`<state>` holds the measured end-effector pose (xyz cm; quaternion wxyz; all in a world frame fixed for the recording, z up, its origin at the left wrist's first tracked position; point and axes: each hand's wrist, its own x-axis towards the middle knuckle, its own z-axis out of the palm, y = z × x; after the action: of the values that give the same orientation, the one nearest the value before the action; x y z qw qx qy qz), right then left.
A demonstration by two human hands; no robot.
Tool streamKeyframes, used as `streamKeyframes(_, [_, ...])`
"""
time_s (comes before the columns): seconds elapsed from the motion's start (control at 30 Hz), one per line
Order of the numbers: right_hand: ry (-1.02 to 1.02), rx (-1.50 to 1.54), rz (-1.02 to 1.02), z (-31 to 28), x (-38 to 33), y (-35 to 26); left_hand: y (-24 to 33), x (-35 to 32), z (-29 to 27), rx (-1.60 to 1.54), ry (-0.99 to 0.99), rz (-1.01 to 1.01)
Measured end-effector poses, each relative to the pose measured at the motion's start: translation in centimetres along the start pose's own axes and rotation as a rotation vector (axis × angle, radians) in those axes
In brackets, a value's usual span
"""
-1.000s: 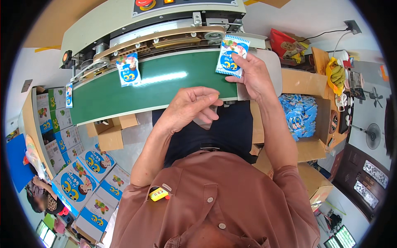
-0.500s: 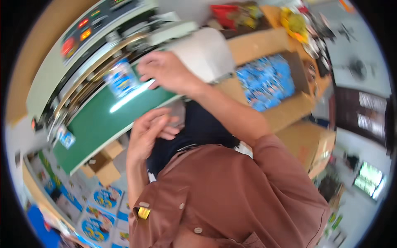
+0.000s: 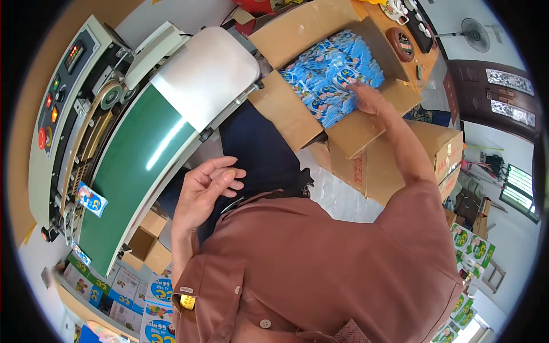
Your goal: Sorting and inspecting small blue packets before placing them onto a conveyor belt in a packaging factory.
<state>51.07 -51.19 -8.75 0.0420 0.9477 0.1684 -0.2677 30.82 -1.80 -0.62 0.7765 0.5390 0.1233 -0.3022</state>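
My right hand (image 3: 370, 99) reaches into the open cardboard box (image 3: 286, 111), its fingertips on a pile of small blue printed packets (image 3: 326, 74). Its fingers look stretched out, and no single packet shows lifted in them. In front of my body, my left hand (image 3: 209, 191) hovers beside the green conveyor belt (image 3: 137, 166), fingers loosely bent and apart, holding nothing. One blue packet (image 3: 92, 199) sits at the belt's far side, at the sealing machine (image 3: 57, 108). Another packet (image 3: 81, 253) lies at the belt's left end.
A silver metal plate (image 3: 209, 71) covers the belt's right end. Closed cardboard boxes (image 3: 394, 160) stand below the open one. Under the belt is a small open carton (image 3: 143, 243), near printed cartons (image 3: 157, 326). A wooden table (image 3: 420, 63) and a fan (image 3: 474, 35) are at the back right.
My right hand has moved from above the belt rightward into the box of packets. The packet near it has travelled left along the belt. My left hand stays beside the belt.
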Motion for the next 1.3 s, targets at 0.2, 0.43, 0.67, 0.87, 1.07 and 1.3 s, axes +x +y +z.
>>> streamKeyframes(0.2, [-0.140, -0.129, -0.036, 1.0, 0.5, -0.1, -0.4, 0.2, 0.9, -0.020, 0.039, -0.007])
streamKeyframes(0.43, [-0.130, -0.090, -0.172, 1.9, 0.9, 0.5, -1.0, 0.8, 1.5, -0.019, 0.044, -0.034])
streamKeyframes(0.67, [-0.088, -0.036, -0.226, 3.2, 2.0, 0.2, -1.3, 0.9, 1.9, 0.016, 0.064, -0.022])
streamKeyframes(0.87, [-0.177, 0.059, -0.258, 2.1, 3.4, -0.7, -2.0, 0.5, 1.9, -0.015, 0.074, -0.032])
streamKeyframes(1.07, [-0.027, 0.231, -0.207, 4.4, 3.1, 1.8, -2.4, 0.5, 1.7, -0.023, 0.067, -0.040])
streamKeyframes(1.3, [0.121, 0.195, -0.250, 3.2, 1.3, 3.0, -1.6, 3.4, 2.6, 0.087, -0.039, -0.031])
